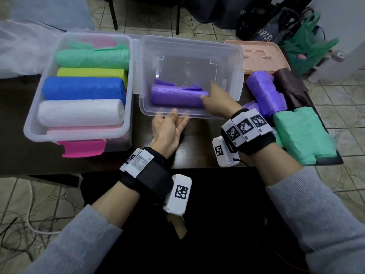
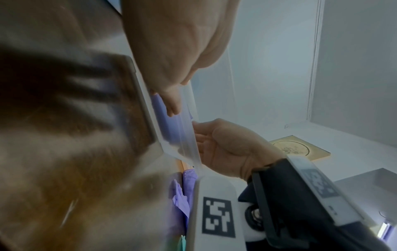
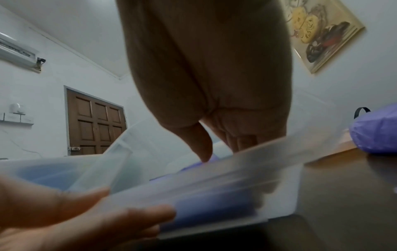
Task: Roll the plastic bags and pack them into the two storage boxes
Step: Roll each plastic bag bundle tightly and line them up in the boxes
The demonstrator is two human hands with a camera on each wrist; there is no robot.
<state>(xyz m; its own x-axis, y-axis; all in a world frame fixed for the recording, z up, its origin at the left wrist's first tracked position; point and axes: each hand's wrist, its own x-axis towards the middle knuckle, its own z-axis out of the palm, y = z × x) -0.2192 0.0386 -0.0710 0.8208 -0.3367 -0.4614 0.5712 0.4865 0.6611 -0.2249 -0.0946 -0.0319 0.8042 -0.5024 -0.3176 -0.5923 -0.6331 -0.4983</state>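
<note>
At the left of the dark tabletop [image 1: 23,155] stands a clear storage box [image 1: 35,107] with a pink latch [image 1: 83,148] on its near wall; it holds bag rolls lying side by side, from far to near: green roll [image 1: 92,59], yellow roll [image 1: 90,73], blue roll [image 1: 83,89], white roll [image 1: 79,113] and pink roll [image 1: 85,130] (a further pale pink shape sits at the far end, too faint to identify). Just to its right stands the second clear box [image 1: 227,54], its near wall lying closest to the person. One purple roll [image 1: 175,96] lies inside it along that near wall, with loose purple flaps sticking up from its top. The left hand [image 1: 167,129] is palm up in front of this box, fingers straight and relaxed, fingertips touching the near rim; it grips nothing. The left wrist view shows the same fingers against the clear wall. The right hand [image 1: 215,99] reaches over the near right corner into the box, with thumb and fingers set on the right end of the purple roll; whether they pinch it or only press on it cannot be told, since the right wrist view is blurred behind the rim. To the right of the box, on the tabletop, lie a loose purple roll [image 1: 266,91], a dark brown bag [image 1: 292,88] and a folded green bag [image 1: 304,135], all touching one another. Behind them rests a peach-coloured lid [image 1: 262,56]. A green carrier bag [image 1: 308,44] sits on the tiled floor [image 1: 335,107] at far right.
</note>
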